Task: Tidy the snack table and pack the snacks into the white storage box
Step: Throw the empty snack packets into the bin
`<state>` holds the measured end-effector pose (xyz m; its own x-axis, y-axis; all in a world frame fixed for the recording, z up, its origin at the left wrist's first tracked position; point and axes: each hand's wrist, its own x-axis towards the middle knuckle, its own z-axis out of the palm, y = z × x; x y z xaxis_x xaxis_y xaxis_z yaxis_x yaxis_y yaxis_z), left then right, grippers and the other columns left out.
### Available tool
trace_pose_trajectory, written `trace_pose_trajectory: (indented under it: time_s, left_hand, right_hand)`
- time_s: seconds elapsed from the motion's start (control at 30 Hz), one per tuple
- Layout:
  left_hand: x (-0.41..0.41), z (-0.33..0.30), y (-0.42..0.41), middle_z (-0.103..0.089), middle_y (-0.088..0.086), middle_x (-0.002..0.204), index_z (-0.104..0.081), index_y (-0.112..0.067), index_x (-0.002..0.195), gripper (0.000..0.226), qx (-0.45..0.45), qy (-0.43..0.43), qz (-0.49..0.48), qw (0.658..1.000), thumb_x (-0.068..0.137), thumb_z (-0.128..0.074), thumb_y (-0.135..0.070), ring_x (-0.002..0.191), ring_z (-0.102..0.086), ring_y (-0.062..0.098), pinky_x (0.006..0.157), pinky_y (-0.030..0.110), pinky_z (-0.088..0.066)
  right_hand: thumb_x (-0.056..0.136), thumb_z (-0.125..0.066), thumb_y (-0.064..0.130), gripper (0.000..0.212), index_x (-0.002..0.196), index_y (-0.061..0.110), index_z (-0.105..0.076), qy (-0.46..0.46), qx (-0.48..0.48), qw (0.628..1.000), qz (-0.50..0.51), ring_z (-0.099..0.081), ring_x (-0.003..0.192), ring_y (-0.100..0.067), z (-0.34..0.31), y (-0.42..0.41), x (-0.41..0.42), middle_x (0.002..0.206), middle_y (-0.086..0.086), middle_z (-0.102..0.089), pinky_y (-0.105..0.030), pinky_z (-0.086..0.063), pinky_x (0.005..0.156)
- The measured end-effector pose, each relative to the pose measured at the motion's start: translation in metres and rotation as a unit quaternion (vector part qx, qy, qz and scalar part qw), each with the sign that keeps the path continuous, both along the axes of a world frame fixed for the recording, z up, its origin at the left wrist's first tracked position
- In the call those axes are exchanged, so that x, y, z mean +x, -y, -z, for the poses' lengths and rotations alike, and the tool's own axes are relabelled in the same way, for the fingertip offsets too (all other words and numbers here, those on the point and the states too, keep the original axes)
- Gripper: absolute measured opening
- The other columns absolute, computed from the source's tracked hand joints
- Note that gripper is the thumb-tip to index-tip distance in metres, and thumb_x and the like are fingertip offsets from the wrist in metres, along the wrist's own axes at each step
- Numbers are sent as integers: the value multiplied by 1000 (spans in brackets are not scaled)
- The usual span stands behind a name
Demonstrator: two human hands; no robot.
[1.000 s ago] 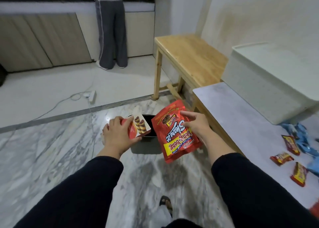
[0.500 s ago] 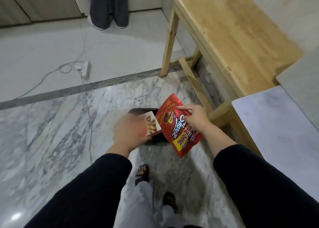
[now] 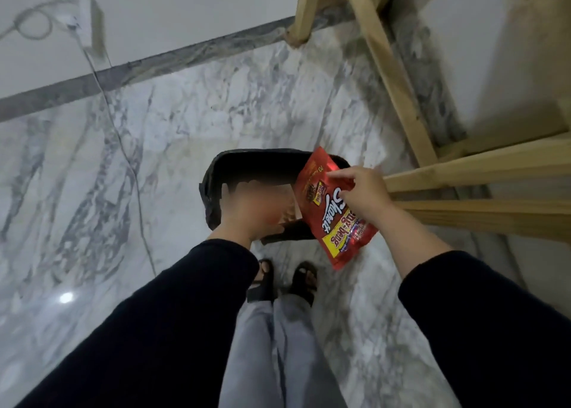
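Note:
My right hand (image 3: 363, 196) pinches a red snack bag (image 3: 335, 219) by its upper part; the bag hangs over the right rim of a black bin (image 3: 213, 185) on the floor. My left hand (image 3: 253, 210) is blurred by motion above the bin's opening. A sliver of a small white and red wrapper (image 3: 289, 214) shows at its right side, so it seems to hold that. The snack table and the white storage box are out of view.
Marble floor lies all around the bin. Wooden legs and rails of a bench (image 3: 401, 77) stand at the upper right, close to my right hand. A white power strip with its cable (image 3: 92, 27) lies at the upper left. My sandalled feet (image 3: 282, 279) stand just behind the bin.
The view has tilted down over the bin. Both hands have come lower with their wrappers, the left hand moving fast over the bin's opening.

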<state>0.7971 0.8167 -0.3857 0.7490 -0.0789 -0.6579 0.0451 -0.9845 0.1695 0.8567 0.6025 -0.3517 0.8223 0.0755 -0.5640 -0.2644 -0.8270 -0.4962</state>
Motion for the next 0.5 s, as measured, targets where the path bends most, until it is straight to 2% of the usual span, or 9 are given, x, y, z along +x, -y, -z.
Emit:
trace_pose_trajectory:
  time_s: [0.1,0.23,0.3,0.4,0.5]
  left_hand:
    - [-2,17,1,-18,1,157,-27,-36,145,84,-13,-32,8,999,75,-60,-67,146,-10,27,117,59,-3]
    - [-10,22,-1,-19,0,157,-27,-35,146,82,-23,-64,2,998,77,-59,-65,148,-5,24,118,56,-3]
    - [-11,19,-2,-21,-1,157,-29,-34,145,80,-29,-64,-6,997,77,-59,-63,148,-5,23,117,56,-4]
    - [-8,7,-3,-24,-1,156,-31,-33,145,77,-36,-57,-9,998,79,-59,-61,148,-7,23,117,55,-7]
    - [-4,-15,-5,-27,-1,155,-35,-32,143,72,-42,-48,-5,998,81,-59,-58,148,-9,23,117,54,-10]
  right_hand:
    - [79,-55,-9,54,111,31,-69,10,-23,996,-82,-58,110,-22,11,-9,10,119,2,-62,-31,-48,89]
    - [82,-50,-8,58,117,36,-64,-4,-53,980,-192,-52,121,-21,9,-34,24,131,6,-56,-34,-47,89]
    - [83,-50,-7,60,120,38,-62,-18,-50,975,-215,-54,119,-22,7,-45,27,134,6,-55,-34,-49,85]
    - [85,-52,-4,56,124,35,-59,-22,-39,973,-226,-54,121,-23,3,-54,24,138,3,-53,-39,-49,94]
    - [89,-51,-4,54,128,33,-56,-33,-53,972,-225,-53,122,-23,-10,-51,16,140,1,-51,-39,-49,94]
